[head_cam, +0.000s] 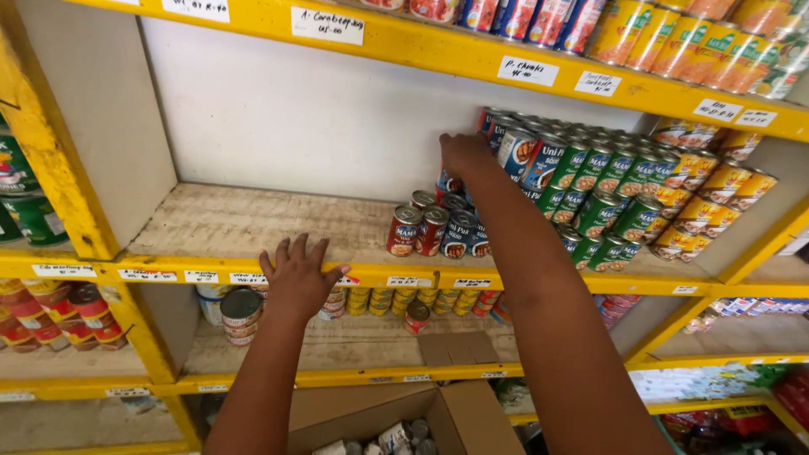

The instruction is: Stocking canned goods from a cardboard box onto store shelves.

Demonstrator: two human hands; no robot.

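Right hand (pixel 463 152) fingers closed on stacked tin (pixel 516 148) | left hand (pixel 295 274) open, empty, on shelf edge (pixel 219 271) | I judge stocking partway: carton (pixel 404 421) holds tins.

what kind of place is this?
Most likely a small grocery shop or its stockroom. Yellow-painted wooden shelves carry handwritten paper price tags, stacked green-labelled tin cans fill them, and an open brown cardboard box of stock sits below. The right hand reaches the cans.
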